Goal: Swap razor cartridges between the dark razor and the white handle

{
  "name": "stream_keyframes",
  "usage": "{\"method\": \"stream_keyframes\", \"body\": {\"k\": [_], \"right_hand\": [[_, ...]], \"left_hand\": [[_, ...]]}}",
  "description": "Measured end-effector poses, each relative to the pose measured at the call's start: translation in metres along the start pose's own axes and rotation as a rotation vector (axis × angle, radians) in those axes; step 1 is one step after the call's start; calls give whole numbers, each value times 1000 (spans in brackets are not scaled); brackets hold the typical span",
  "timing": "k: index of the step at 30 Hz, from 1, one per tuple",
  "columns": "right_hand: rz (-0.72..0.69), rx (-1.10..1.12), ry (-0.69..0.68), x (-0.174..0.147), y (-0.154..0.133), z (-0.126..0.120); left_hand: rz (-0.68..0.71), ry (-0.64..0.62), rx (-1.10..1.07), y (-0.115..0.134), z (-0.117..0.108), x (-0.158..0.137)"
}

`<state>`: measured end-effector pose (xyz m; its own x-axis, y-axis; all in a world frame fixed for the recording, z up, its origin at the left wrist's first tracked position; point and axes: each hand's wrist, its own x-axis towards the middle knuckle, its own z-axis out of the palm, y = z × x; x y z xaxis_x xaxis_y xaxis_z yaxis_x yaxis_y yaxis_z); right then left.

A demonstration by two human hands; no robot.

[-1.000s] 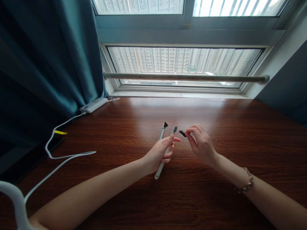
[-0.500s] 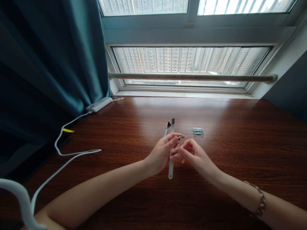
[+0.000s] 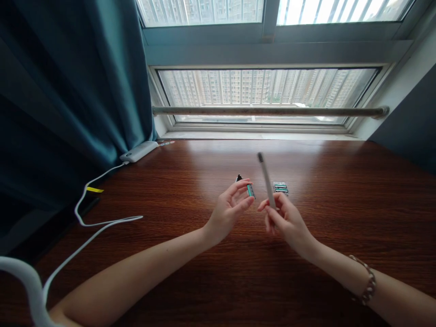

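Note:
My left hand [image 3: 229, 206] grips a small razor cartridge [image 3: 251, 190] by its ends, between thumb and fingertips, its green strip facing up. My right hand [image 3: 285, 222] is closed around the lower part of a pale toothbrush [image 3: 266, 177]; the brush points up and away, its dark-bristled head slightly blurred. Just beyond my left fingers the dark head of a razor handle [image 3: 239, 177] shows on the table, the rest of it hidden behind the hand. Behind my right hand lies a clear case of razor cartridges [image 3: 281, 188] with green strips, partly covered by my fingers.
The brown wooden table [image 3: 190, 181] reaches to the window sill. A white power strip [image 3: 139, 151] with a white cable [image 3: 98, 224] lies at the left by the blue curtain [image 3: 112, 81]. A yellow tag [image 3: 95, 190] sits beside the cable. A thick white curved tube [image 3: 23, 272] stands lower left.
My right hand has drawn the toothbrush away to the right, out of my left hand, and tilted it. My left hand keeps the cartridge, now turned so its green strip shows.

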<state>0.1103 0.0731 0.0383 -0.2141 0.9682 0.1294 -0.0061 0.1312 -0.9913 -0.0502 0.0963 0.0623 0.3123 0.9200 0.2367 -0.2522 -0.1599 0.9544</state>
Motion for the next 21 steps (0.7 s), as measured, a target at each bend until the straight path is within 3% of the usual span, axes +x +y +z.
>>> {"method": "stream_keyframes", "body": {"k": [2,4,6,9,13,21], "right_hand": [[-152,-212,194,6,0,-14],[-318,-499,276,13,2,-31],[-487,-757,224,19,5,-47],[-640,-903,145,24,10,-63],[-720,-963,117,24,13,-66],[-748,-1103,182,28,15,-72]], "left_hand": [[46,1,101,0,-5,3],[131,-6,238,2,-10,4],[255,-3,370,5,-13,5],[410,6,561,9,-15,6],[522,15,734,15,-16,7],[658,9,818,18,-21,10]]}}
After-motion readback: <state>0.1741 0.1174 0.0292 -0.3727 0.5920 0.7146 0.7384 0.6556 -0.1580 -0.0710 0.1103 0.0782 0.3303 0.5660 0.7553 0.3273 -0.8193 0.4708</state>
